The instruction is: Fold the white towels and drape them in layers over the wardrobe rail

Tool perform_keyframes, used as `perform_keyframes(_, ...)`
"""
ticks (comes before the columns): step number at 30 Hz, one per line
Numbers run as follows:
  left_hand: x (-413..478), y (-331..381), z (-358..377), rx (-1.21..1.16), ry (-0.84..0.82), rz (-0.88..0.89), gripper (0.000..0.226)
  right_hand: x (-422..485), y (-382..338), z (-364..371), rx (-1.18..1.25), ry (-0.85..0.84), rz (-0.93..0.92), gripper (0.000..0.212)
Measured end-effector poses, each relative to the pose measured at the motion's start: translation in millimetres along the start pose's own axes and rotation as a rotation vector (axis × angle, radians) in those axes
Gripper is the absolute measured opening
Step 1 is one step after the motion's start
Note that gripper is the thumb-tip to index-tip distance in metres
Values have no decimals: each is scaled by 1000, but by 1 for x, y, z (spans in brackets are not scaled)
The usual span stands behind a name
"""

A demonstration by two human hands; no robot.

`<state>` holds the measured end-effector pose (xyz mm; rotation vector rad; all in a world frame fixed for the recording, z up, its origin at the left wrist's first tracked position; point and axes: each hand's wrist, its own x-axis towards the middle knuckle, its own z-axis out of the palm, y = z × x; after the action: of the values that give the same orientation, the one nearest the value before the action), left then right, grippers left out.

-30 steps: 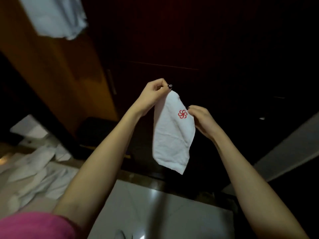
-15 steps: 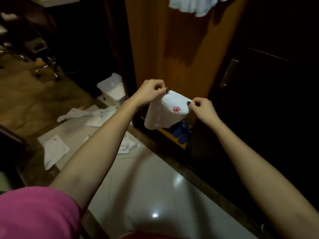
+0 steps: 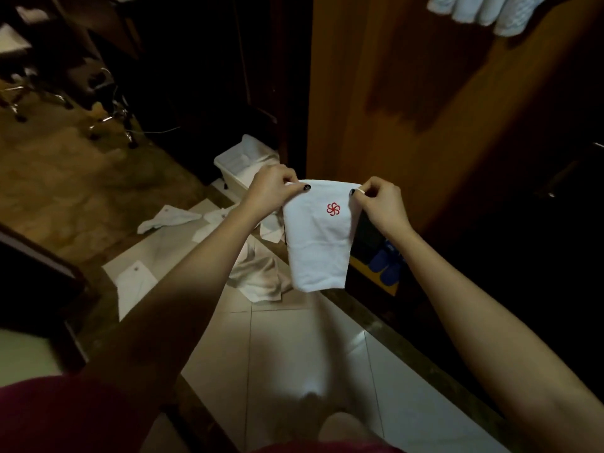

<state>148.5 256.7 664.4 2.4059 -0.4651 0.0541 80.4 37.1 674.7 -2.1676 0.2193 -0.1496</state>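
Observation:
A folded white towel with a small red pinwheel mark hangs in front of me. My left hand pinches its upper left corner and my right hand pinches its upper right corner, so the top edge is stretched between them. White towels hang at the top right against the orange-brown wardrobe panel. The rail itself is out of sight. Several loose white towels lie scattered on the floor to the left, with one crumpled heap just behind the held towel.
A white plastic bin stands on the floor by the wardrobe edge. Blue slippers sit in the dark lower wardrobe compartment. Chrome chair legs stand on brown carpet at the far left. Pale floor tiles run beneath me.
The view swung down and left toward the floor. Both hands spread apart, pulling the towel's top edge level, and the towel now hangs flat with its red mark facing me.

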Motion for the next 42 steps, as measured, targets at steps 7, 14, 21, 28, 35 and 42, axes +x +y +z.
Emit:
perform_keyframes(7, 68, -41, -2, -49, -69, -11, 25, 67, -1, 22, -59, -2, -58, 16)
perform_keyframes(14, 152, -53, -18, -89, -203, 10, 7, 141, -12, 21, -54, -26, -115, 7)
perform_keyframes(21, 230, -65, -33, 72, -293, 210, 4, 205, -33, 22, -349, -197, -97, 16)
perform_keyframes(28, 276, -47, -28, 148, -412, 314, 24, 232, -55, 21, -377, -90, -221, 13)
perform_keyframes(35, 312, -35, -31, -268, -545, 341, 10, 241, -69, 5, -347, 37, -111, 7)
perform_keyframes(42, 328, -7, -29, -410, -661, 460, 14, 238, -61, -8, 28, 255, 141, 11)
